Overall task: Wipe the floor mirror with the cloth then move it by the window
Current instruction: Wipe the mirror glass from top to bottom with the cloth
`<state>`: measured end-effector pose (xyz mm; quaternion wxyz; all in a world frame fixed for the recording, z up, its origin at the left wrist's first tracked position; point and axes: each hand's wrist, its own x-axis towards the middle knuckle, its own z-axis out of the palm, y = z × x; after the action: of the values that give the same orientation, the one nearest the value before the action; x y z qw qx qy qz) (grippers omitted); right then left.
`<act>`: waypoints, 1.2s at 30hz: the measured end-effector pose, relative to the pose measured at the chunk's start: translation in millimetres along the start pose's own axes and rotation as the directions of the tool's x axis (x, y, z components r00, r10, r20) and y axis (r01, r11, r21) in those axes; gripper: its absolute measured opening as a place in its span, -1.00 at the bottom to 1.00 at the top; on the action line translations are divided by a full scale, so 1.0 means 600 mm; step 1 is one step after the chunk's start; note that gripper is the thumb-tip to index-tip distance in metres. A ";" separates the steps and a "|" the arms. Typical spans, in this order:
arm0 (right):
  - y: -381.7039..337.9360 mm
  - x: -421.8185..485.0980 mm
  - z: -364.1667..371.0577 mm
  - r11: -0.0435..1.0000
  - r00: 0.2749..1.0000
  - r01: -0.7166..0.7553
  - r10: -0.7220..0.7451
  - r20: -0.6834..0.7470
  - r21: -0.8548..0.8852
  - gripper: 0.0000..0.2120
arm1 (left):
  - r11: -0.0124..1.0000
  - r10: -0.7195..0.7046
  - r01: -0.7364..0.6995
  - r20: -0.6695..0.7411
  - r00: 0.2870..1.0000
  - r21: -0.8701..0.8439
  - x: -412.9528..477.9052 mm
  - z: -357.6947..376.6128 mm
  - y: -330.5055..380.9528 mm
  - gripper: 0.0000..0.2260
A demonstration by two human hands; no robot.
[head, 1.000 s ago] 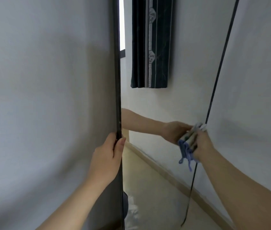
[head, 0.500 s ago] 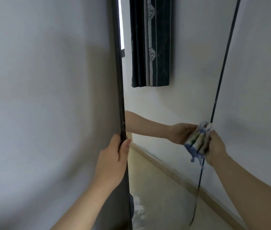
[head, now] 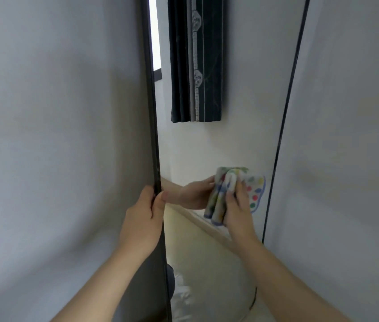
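Two hands: both are working on the floor mirror [head: 218, 145], which is standing upright with pale wall [head: 44, 112] showing on either side.
Left hand [head: 144, 219]: the grip is clenching the mirror's dark left frame edge, with the thumb lying on the glass side and the fingers wrapping behind.
Right hand [head: 238, 212]: the grip is grasping the cloth [head: 254, 189], with the fingers curling over it and pressing it against the glass.
Cloth condition: it is sitting bunched and folded, white with coloured dots and a blue border.
Cloth position: it is resting on the lower-middle glass, near the right frame edge but apart from it.
Glass: it is reflecting a dark curtain [head: 195, 66], a bright window strip [head: 154, 31], pale floor [head: 195, 247] and a hand meeting the cloth.
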<state>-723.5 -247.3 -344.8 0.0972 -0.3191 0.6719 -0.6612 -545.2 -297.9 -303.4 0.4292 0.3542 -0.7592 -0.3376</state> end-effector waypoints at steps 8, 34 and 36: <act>-0.029 -0.144 0.041 0.857 0.866 0.470 -0.401 0.300 -0.212 -0.61 | 1.000 0.013 -0.013 -0.006 1.000 0.026 -0.010 -0.009 0.009 -0.81; -0.076 -0.122 0.060 0.861 0.918 0.384 -0.394 0.039 -0.334 -0.58 | 0.992 0.005 -0.008 -0.026 1.000 -0.122 -0.042 0.010 -0.015 -0.82; -0.039 -0.150 0.064 0.811 0.875 0.471 -0.479 0.070 -0.348 -0.68 | 0.991 0.007 -0.010 -0.021 1.000 -0.134 -0.041 0.015 -0.022 -0.85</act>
<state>-625.2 -227.1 -353.1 -0.1369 -0.4817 0.6798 -0.5358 -540.3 -282.5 -328.1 0.4613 0.3249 -0.7317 -0.3824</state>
